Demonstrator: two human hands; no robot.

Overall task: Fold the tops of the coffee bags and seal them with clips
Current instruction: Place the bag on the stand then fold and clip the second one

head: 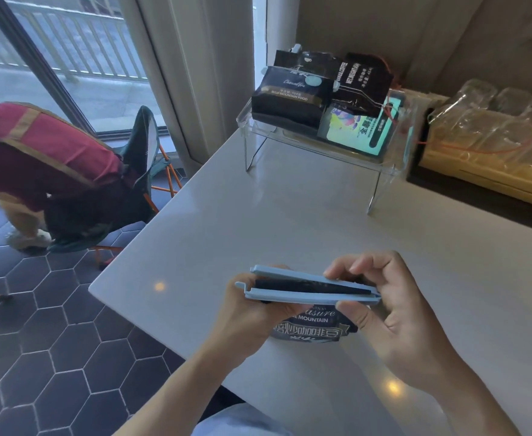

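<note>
Nearest the camera, two bare forearms reach up from the lower edge over the white surface (290,215), which fills the middle of the view. The left hand (252,306) comes in from the lower left, its fingers curled around the left end of a dark coffee bag (313,325) and its thumb near the open end of a long pale blue clip (308,287). The right hand (381,309) comes in from the lower right, half closed, pinching the hinged right end of the clip between its thumb below and its fingertips (337,272) above. The clip's two bars straddle the bag's folded top, a narrow gap showing between them at the left end. The bag hangs below the clip, just above the near part of the surface. Far right, a clear raised rack (290,143) stands on the surface, holding several more dark coffee bags (290,96), at least one with a pale clip on top.
</note>
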